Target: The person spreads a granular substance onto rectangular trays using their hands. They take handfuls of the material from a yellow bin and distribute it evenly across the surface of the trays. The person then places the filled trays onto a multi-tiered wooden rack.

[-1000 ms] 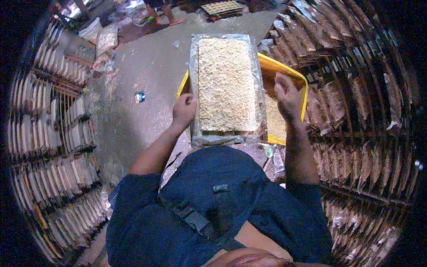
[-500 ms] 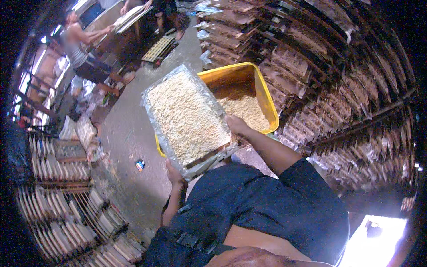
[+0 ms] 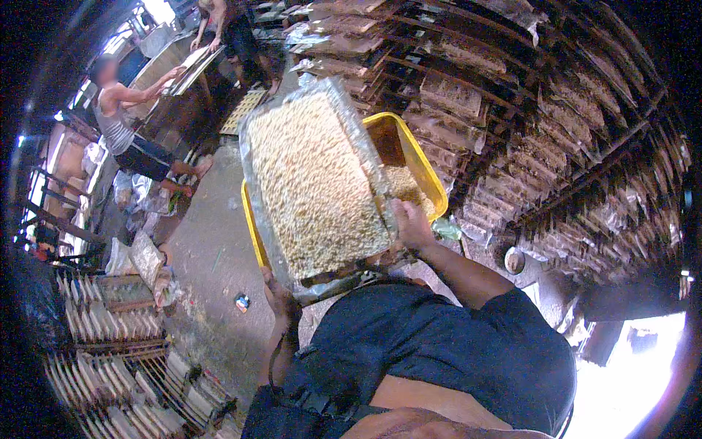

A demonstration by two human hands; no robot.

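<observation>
A shallow rectangular tray, lined with greyish plastic sheet [image 3: 254,183], is held up in front of me over a yellow tub [image 3: 433,178]. Pale, bean-like grains [image 3: 314,179] cover the tray in an even layer. My left hand [image 3: 280,296] grips its near left corner, fingers mostly hidden beneath. At the near right edge, my right hand [image 3: 412,225] is closed on the side of the same tray. Inside the tub, more loose pale grains [image 3: 404,183] show past the tray's right side; the tray hides much of the tub.
Tall racks of stacked trays [image 3: 453,95] rise at the right. More slatted racks [image 3: 110,318] stand at the lower left. At the far left, a person [image 3: 121,124] and another person [image 3: 238,36] handle flat boards [image 3: 191,72]. A small packet [image 3: 242,302] lies on the floor.
The tray has come closer and turned a little upright, covering more of the tub. Both hands keep their hold. The view has shifted slightly, and the person at far left stands more upright.
</observation>
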